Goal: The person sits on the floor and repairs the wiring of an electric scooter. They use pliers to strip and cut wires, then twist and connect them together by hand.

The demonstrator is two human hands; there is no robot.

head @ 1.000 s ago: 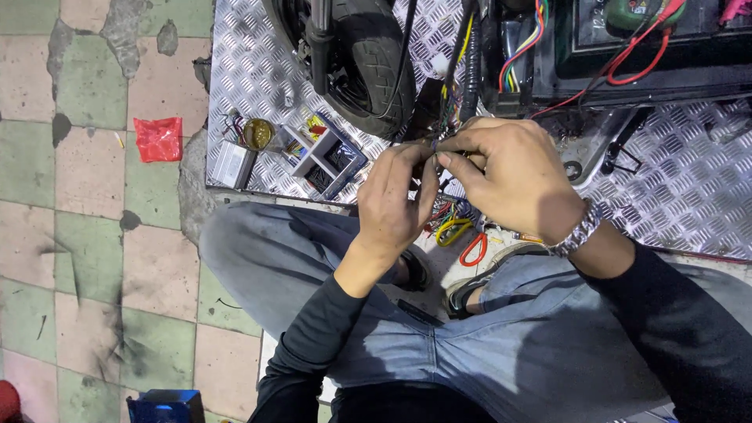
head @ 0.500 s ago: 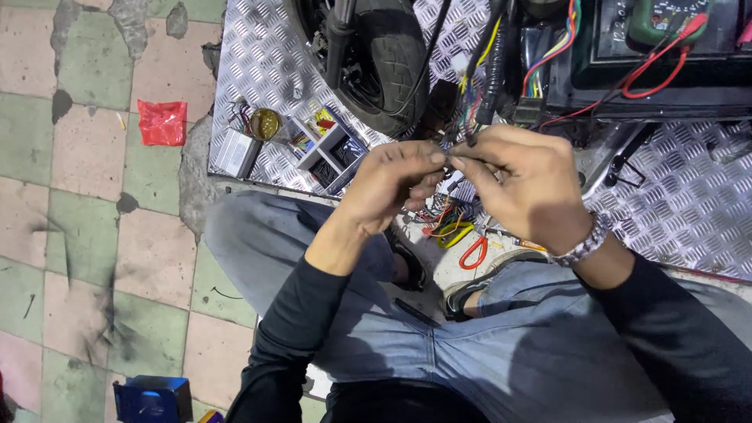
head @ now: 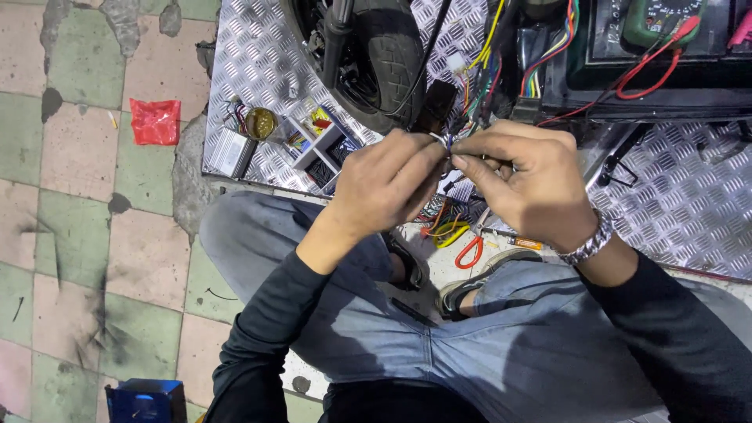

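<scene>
A: Two hands were at work, seen from above. Nearest the camera were the knees in blue jeans (head: 439, 345), with black sleeves on both arms.

B: State of the hands?

A: The left hand (head: 384, 188) was curled, thumb and fingertips pinched on a small wire end (head: 443, 141). The right hand (head: 526, 184) met it from the other side, fingers likewise pinched on the same wire. A metal watch (head: 586, 244) sat on the right wrist.

B: Where was the wire?

A: Held between both hands, above the lap, just before the tyre (head: 384, 55).

B: Below the hands?

A: Red-handled pliers (head: 468, 252) and loose yellow wires on the ground between the sandals.

B: Further out?

A: A checker plate (head: 689, 204) carried the tyre, a bundle (head: 501, 70) of coloured wires and a parts box (head: 325, 149). A red scrap (head: 155, 121) lay on the tiles, well apart.
</scene>
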